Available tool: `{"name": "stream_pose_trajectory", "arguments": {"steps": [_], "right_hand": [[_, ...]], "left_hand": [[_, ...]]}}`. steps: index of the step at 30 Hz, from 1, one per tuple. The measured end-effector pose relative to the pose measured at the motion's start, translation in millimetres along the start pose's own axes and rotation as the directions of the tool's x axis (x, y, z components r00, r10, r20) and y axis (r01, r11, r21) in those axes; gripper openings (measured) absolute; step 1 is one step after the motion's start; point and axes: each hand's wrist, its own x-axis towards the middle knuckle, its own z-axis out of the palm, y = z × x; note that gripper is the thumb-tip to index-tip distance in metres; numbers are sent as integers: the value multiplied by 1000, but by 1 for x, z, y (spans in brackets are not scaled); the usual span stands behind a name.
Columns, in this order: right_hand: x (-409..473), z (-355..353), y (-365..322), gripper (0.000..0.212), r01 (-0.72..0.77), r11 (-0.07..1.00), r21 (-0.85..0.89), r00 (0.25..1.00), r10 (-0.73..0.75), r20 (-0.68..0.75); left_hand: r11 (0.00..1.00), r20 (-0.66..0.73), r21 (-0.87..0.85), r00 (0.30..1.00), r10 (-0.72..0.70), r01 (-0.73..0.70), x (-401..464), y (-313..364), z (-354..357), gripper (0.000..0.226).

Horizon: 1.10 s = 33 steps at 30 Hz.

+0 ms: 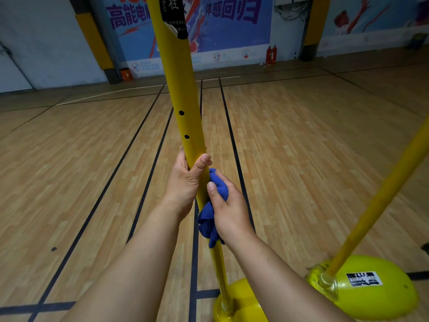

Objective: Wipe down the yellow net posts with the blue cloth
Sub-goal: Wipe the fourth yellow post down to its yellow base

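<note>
A yellow net post (178, 84) rises from its yellow base (241, 303) in the middle of the view, with two small holes and a black label near its top. My left hand (185, 182) grips the post just below the holes, thumb across its front. My right hand (228, 208) holds a bunched blue cloth (212, 205) against the post's right side, directly below my left hand. A loose end of the cloth hangs down beside the post. A second yellow post (383, 196) leans at the right on its own base (371, 289).
Wooden court floor (92, 170) with dark lines spreads all around. A wall with blue posters (220, 31) stands at the back, with two red fire extinguishers (271, 54) at its foot. The two bases sit close together at the lower right.
</note>
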Motion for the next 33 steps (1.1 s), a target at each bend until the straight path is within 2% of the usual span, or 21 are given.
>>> {"name": "stream_pose_trajectory", "arguments": {"steps": [2,6,12,21,24,28,33], "right_hand": [[-3,1,1,51,6,1000,13,1000,-6,0],[-8,0,14,53,-11,1000,-18,1000,12,20],[-9,-6,44,54,-112,985,-134,990,121,65],[-17,-11,97,57,-248,944,-218,958,272,90],[-17,-12,103,56,-279,941,-194,951,299,80],[-15,-10,91,55,-247,965,-84,965,252,66],[-14,-12,77,56,-169,986,-2,984,169,47]], "left_hand": [[1000,-4,-7,1000,4,-4,-1,1,0,76],[1000,-24,0,1000,5,-5,-1,-1,1,60],[1000,-46,22,999,3,-2,-2,-3,3,64],[997,-88,65,996,-28,34,-21,-33,10,28],[999,-107,-2,994,-32,32,-23,-35,13,35],[992,-95,-102,992,-78,68,-25,-41,5,69],[989,-67,-32,987,-146,144,-32,-55,6,50]]}}
